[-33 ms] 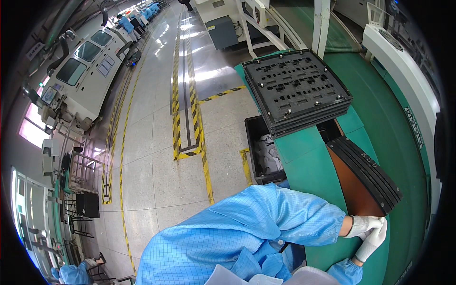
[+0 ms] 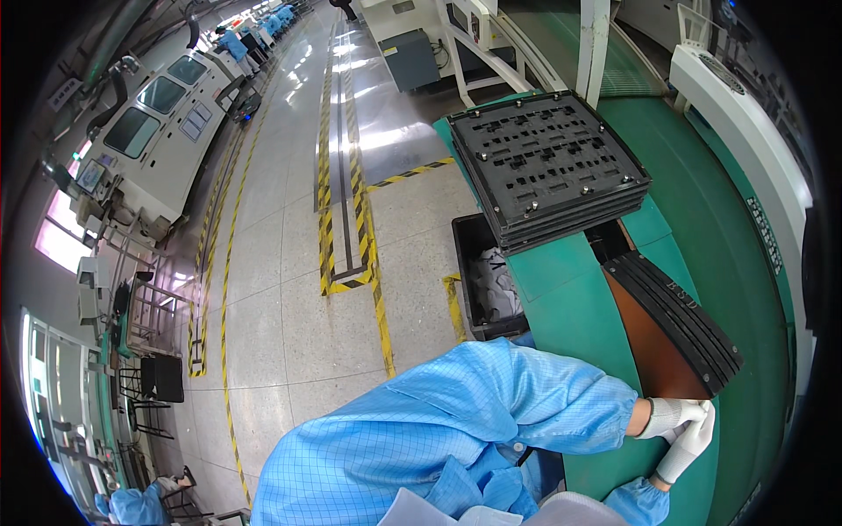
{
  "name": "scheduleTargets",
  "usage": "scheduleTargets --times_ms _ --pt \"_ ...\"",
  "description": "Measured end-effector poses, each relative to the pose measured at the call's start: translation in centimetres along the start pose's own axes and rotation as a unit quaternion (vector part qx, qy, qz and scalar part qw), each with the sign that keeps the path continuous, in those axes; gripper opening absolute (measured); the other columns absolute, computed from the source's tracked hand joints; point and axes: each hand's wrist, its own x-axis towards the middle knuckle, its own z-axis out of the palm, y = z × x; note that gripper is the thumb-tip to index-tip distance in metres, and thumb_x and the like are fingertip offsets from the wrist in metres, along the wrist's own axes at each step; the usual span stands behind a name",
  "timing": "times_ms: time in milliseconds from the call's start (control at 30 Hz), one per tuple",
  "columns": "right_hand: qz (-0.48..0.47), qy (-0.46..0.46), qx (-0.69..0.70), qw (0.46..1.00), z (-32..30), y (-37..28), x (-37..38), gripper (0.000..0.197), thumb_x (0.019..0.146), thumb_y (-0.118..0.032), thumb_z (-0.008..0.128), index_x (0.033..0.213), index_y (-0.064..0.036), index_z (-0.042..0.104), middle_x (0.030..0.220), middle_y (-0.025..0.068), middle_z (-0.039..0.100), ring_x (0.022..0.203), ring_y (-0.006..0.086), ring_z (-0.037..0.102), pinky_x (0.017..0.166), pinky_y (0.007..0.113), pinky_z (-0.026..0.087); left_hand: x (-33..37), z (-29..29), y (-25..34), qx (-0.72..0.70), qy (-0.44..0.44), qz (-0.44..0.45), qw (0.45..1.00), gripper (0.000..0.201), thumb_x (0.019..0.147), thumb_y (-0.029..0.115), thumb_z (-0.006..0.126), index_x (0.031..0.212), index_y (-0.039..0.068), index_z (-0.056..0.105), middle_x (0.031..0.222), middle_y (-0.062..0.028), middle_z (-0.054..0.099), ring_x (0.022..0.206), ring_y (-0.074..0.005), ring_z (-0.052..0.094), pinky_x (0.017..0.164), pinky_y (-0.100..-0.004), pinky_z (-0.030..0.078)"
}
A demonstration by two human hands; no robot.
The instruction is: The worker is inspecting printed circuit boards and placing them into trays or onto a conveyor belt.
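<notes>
A slanted stack of thin black plates (image 2: 680,324) with a brown board (image 2: 645,337) under it lies on the green table (image 2: 570,298). My left hand (image 2: 668,415), in a white glove, reaches across my body and grips the stack's near corner. My right hand (image 2: 687,451), also gloved, comes up from below with its fingers straight and together. It lies against the same corner and touches the left hand; its grip is hidden. Both arms wear light blue cleanroom sleeves.
A pile of square black perforated trays (image 2: 548,167) sits further along the green table. A black bin (image 2: 487,280) with white scraps stands on the floor beside it. Yellow-black floor tape (image 2: 377,298) marks an aisle. Grey machines (image 2: 149,131) line the left, and people in blue stand far off.
</notes>
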Motion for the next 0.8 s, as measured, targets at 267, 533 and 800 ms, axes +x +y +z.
scheduleTargets --times_ms 267,533,800 --pt "0.008 0.015 0.004 1.000 0.2 -0.3 -0.3 0.029 0.101 -0.017 0.038 0.113 0.0048 0.053 0.090 0.0061 0.056 0.082 0.0118 0.053 0.074 0.024 0.045 0.1 0.0 -0.1 0.005 0.010 -0.010 1.000 0.036 0.089 0.029 0.051 0.116 0.006 0.051 0.111 -0.0145 0.058 0.106 -0.0257 0.059 0.090 -0.0392 0.049" --pt "0.014 0.008 0.002 1.000 0.4 -1.0 -0.4 0.027 0.100 -0.017 0.038 0.110 0.0042 0.053 0.087 0.0054 0.054 0.080 0.0111 0.052 0.072 0.024 0.044 -0.1 0.2 0.1 0.009 0.011 -0.010 1.000 0.036 0.089 0.029 0.050 0.116 0.006 0.051 0.111 -0.0142 0.059 0.105 -0.0251 0.059 0.090 -0.0388 0.049" --pt "-0.003 0.001 0.001 1.000 -0.1 0.3 0.0 0.028 0.100 -0.017 0.039 0.110 0.0042 0.053 0.088 0.0048 0.055 0.079 0.0111 0.052 0.071 0.024 0.044 -0.1 0.2 0.2 0.013 0.010 -0.014 1.000 0.037 0.089 0.030 0.050 0.116 0.005 0.051 0.113 -0.0146 0.058 0.109 -0.0254 0.058 0.093 -0.0386 0.047"
